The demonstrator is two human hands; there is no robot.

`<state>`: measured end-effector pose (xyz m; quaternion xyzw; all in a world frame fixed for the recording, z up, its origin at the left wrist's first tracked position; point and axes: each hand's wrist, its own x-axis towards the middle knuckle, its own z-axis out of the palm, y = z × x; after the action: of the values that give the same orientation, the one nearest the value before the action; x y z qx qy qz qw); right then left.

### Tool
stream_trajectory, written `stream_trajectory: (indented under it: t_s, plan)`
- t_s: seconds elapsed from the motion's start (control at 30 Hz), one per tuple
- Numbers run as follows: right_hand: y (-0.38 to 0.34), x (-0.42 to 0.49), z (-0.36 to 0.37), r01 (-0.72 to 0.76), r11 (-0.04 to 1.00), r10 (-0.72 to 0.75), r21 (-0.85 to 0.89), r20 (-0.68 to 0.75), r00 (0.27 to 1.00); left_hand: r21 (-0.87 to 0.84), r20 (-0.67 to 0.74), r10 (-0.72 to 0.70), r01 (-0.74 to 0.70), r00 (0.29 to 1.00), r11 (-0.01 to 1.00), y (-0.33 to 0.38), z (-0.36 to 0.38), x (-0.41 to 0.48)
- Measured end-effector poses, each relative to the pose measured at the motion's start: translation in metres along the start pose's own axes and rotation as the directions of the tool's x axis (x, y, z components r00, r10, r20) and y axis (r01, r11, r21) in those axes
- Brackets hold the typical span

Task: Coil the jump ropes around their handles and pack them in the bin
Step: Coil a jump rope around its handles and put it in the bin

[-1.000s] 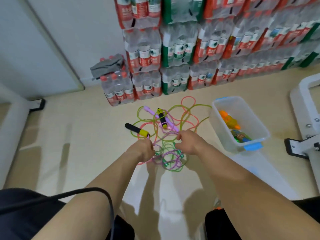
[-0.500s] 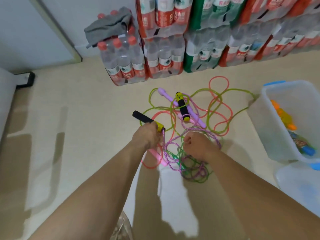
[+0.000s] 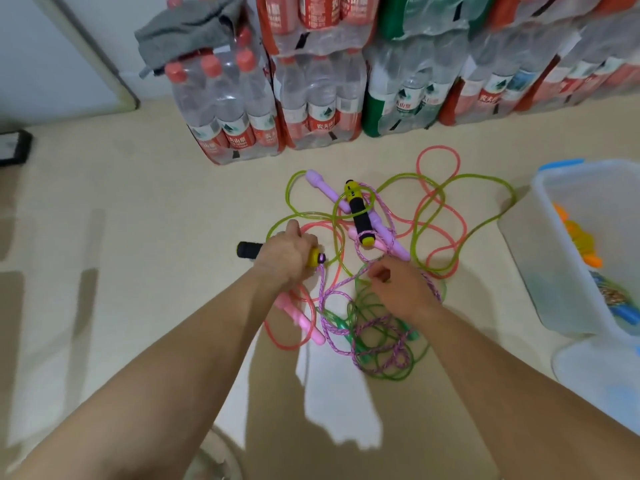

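The left hand [image 3: 289,252] grips the black-and-yellow handle [image 3: 249,250] on the floor; the right hand [image 3: 398,289] seems to pinch its purple braided cord [image 3: 325,292]. Pulling may tighten the knotted pile, well short of the bin [image 3: 540,271]

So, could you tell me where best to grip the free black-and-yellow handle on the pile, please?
Take the black-and-yellow handle by its black foam middle, from above: it lies flat atop the purple handle, and braided cord loops over its yellow ends.
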<state>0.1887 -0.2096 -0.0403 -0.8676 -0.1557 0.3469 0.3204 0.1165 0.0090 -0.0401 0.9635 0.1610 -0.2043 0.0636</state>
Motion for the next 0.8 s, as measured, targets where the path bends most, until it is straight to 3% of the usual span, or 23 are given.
stream_trajectory:
  t_s: [0.13, 0.23, 0.37, 0.47, 0.53, 0.63, 0.73, 0.8]
  plan:
    - [-0.029, -0.022, -0.023, 0.036, 0.996, -0.044, 0.079, 0.096, 0.994, -0.281, 0.051, 0.123, -0.104, 0.991, 0.954, 0.006, -0.067, -0.028]
    - [-0.061, -0.038, -0.03, 0.138, 0.979, -0.166, 0.152, 0.189, 0.968, -0.604, 0.105, 0.187, -0.087, 0.977, 0.792, 0.023, -0.13, -0.061]
    - [-0.106, -0.078, -0.049, 0.134, 0.98, -0.163, 0.147, 0.205, 0.965, -0.802, 0.086, 0.267, -0.092, 0.96, 0.591, 0.038, -0.213, -0.113]
    - [-0.121, -0.116, -0.074, 0.163, 0.987, -0.161, 0.005, 0.178, 0.971, -0.913, 0.009, 0.234, -0.087, 0.972, 0.398, 0.035, -0.263, -0.154]
    - [-0.119, -0.136, -0.094, 0.158, 0.978, -0.137, -0.134, 0.152, 0.979, -0.931, -0.051, 0.203, -0.121, 0.978, 0.344, 0.032, -0.287, -0.18]
    - [-0.115, -0.163, -0.125, 0.143, 0.976, -0.126, -0.164, 0.112, 0.986, -0.917, -0.129, 0.073, -0.148, 0.989, 0.371, 0.022, -0.302, -0.211]
    - [-0.134, -0.195, -0.156, 0.114, 0.991, -0.119, 0.071, 0.079, 0.99, -0.817, -0.168, -0.076, -0.095, 0.983, 0.569, 0.019, -0.293, -0.232]
    - [-0.156, -0.217, -0.173, 0.129, 0.96, -0.143, 0.247, 0.038, 0.989, -0.767, -0.136, -0.123, -0.025, 0.983, 0.641, 0.025, -0.283, -0.244]
